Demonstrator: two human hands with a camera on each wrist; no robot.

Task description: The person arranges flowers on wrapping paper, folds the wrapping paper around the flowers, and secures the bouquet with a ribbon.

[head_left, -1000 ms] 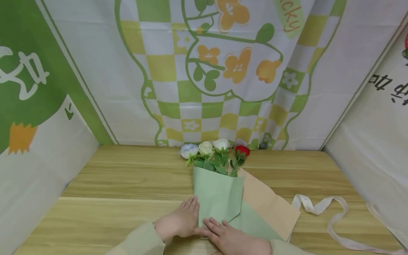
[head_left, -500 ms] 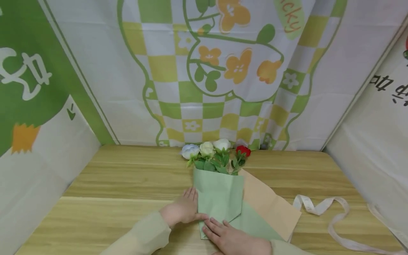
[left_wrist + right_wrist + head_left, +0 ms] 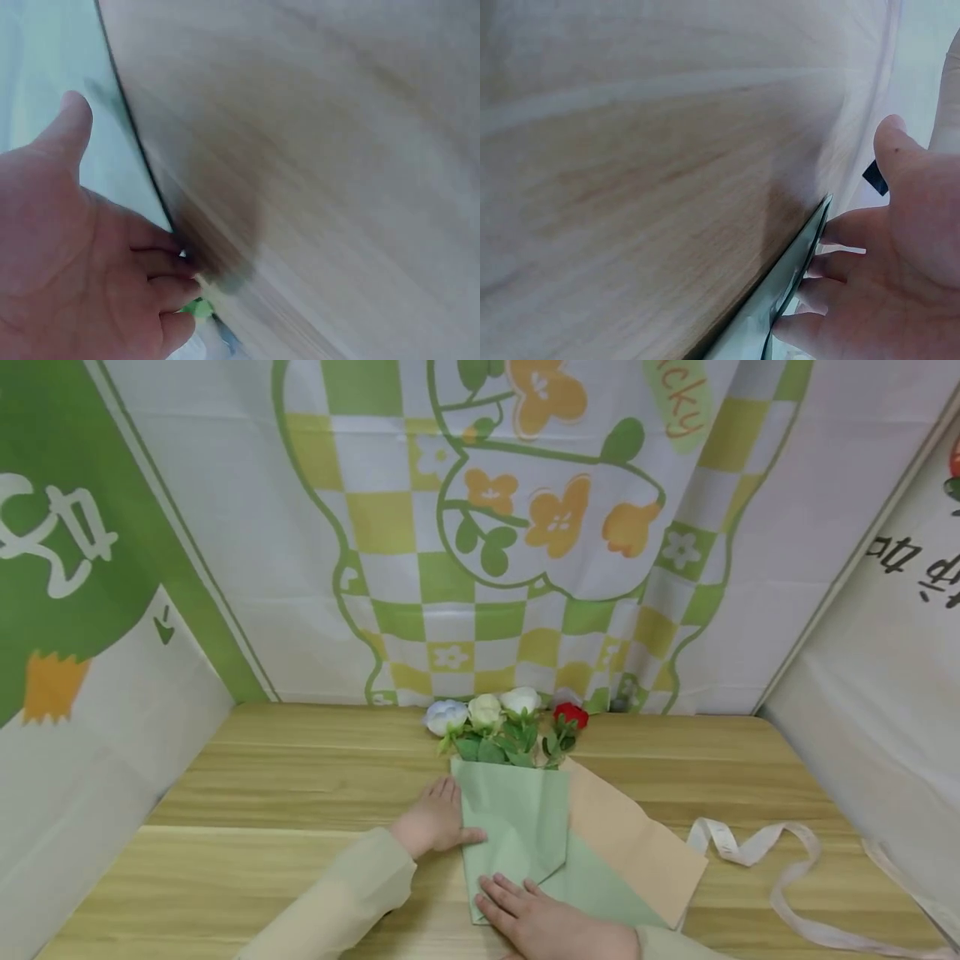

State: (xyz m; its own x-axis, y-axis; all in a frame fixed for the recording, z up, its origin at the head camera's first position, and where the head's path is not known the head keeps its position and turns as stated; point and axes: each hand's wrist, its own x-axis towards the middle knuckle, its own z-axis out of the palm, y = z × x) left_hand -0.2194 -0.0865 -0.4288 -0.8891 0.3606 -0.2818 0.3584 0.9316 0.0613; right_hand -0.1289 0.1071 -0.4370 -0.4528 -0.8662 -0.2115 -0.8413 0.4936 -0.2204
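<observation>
Green wrapping paper (image 3: 517, 810) is folded over the stems of a bouquet lying on the wooden table. Its flower heads stick out at the far end: a pale blue one (image 3: 446, 717), a cream one (image 3: 485, 712), a white one (image 3: 521, 700) and a red rose (image 3: 571, 716). My left hand (image 3: 435, 821) lies along the paper's left folded edge, thumb out over the paper, fingers extended. My right hand (image 3: 543, 917) presses flat on the paper's lower end with straight fingers. In the right wrist view the folded paper edge (image 3: 787, 277) runs under my right fingertips.
The paper's unfolded flap, peach with a green part (image 3: 630, 835), spreads to the right. A pale ribbon (image 3: 787, 877) curls on the table (image 3: 300, 777) farther right. A patterned curtain (image 3: 465, 610) hangs at the table's back edge, with cloth walls on both sides.
My left hand has slid up along the paper's left edge, away from the lower end and toward the flowers. The right hand has stayed in place on the paper.
</observation>
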